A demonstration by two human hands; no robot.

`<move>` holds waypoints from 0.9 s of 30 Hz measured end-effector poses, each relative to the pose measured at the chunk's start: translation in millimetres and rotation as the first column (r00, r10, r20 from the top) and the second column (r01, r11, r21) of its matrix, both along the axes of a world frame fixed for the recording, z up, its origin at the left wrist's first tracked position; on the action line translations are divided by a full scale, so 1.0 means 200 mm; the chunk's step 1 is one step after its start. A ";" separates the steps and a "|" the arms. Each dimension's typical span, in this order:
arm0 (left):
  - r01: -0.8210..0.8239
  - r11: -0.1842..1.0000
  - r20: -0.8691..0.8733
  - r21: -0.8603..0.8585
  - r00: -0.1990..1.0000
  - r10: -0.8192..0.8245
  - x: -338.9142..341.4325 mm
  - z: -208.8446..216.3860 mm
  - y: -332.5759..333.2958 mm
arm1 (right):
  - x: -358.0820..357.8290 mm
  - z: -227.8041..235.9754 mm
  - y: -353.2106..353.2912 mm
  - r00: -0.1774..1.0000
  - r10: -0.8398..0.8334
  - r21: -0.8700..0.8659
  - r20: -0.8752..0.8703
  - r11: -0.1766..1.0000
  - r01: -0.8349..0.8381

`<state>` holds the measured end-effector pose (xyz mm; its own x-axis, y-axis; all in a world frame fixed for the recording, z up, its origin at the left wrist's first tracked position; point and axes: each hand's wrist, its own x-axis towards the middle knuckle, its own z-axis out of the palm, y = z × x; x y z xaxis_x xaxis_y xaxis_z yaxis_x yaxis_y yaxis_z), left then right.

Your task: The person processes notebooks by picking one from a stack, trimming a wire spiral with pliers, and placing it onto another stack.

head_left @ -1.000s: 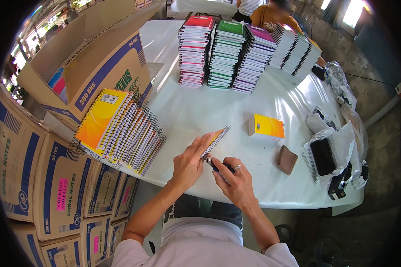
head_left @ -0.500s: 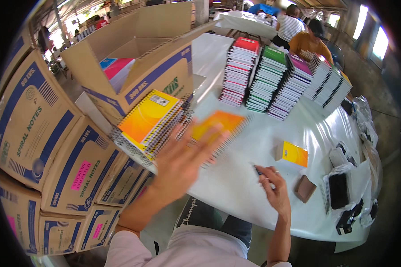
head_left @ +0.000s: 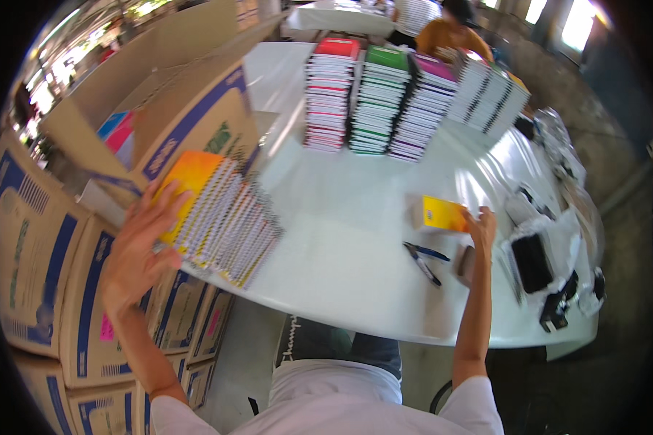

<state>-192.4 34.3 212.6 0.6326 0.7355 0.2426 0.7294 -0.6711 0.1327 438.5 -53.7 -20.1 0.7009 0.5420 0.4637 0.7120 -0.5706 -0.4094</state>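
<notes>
My left hand (head_left: 141, 246) lies against the left side of a leaning stack of yellow-orange spiral notebooks (head_left: 225, 225), its fingers spread over the nearest cover and the thumb apart. The stack's wire bindings face up and to the right. On the right side of the table, the bent fingers of my right hand (head_left: 482, 223) close on the right end of a small yellow block (head_left: 442, 213), like a thick pad. Between the two hands, nearer the right one, a pair of dark blue-handled pliers (head_left: 424, 261) rests on the table with its handles spread.
An open carton (head_left: 196, 119) holding notebooks stands behind the yellow stack. Red, green and purple notebook piles (head_left: 381, 98) rise at the back. A brown object (head_left: 466, 265) sits under my right forearm, beside plastic-wrapped items (head_left: 540, 254). Cartons (head_left: 33, 239) line the left. People work beyond the table.
The pliers have left my right hand and lie on the table; that hand has reached the yellow block. The loose notebook under my left hand has joined the stack. The view has shifted right.
</notes>
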 end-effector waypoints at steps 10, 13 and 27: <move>-0.130 0.808 0.444 0.574 0.879 -0.174 0.30 -0.22 -0.40 | 0.05 0.03 0.07 0.916 0.109 0.084 -0.386 0.993 -0.083; 0.133 0.852 0.372 0.506 0.858 -0.355 0.49 -0.32 -0.42 | 0.03 0.06 -0.03 0.859 0.265 0.267 -0.439 0.951 -0.157; 0.552 0.705 0.871 -0.444 0.451 0.195 1.03 -1.20 -0.19 | -1.17 -0.03 -0.28 0.188 0.762 0.715 -0.620 0.647 -0.264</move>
<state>14.5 -4.2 -26.5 0.5216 0.8076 0.2751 -0.1345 -0.2406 0.9613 203.9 -110.0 -26.6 0.4273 0.8982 0.1028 -0.1023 0.1609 -0.9817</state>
